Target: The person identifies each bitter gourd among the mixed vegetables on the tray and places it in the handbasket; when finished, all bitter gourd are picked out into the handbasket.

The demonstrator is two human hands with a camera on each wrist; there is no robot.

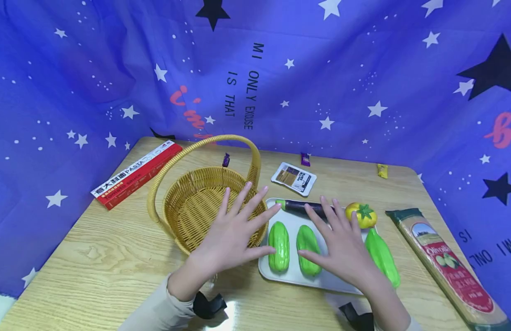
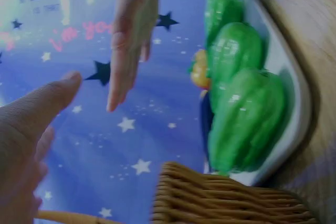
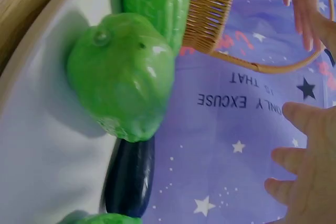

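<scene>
My left hand (image 1: 235, 232) hovers, fingers spread, above the right side of a round wicker basket (image 1: 197, 209) with a tall handle. Over the white tray (image 1: 292, 232), my right hand (image 1: 342, 243) is likewise spread, holding nothing. Two ridged green vegetables (image 1: 279, 248) lie side by side on the tray, and a third, long green one (image 1: 381, 257) lies at its right end. A dark eggplant (image 1: 297, 207) stretches along the back, partly covered by right fingertips. Beside it sits a yellow tomato-like vegetable (image 1: 360, 215) with a green top. In the left wrist view both hands appear apart.
A red pasta box (image 1: 137, 174) lies at the back left, and a spaghetti pack (image 1: 450, 266) along the right edge. Behind the tray are a flat white packet (image 1: 294, 179), purple candies (image 1: 305, 159) and a yellow one (image 1: 382, 171). A blue star-patterned cloth (image 1: 280, 82) encloses the table.
</scene>
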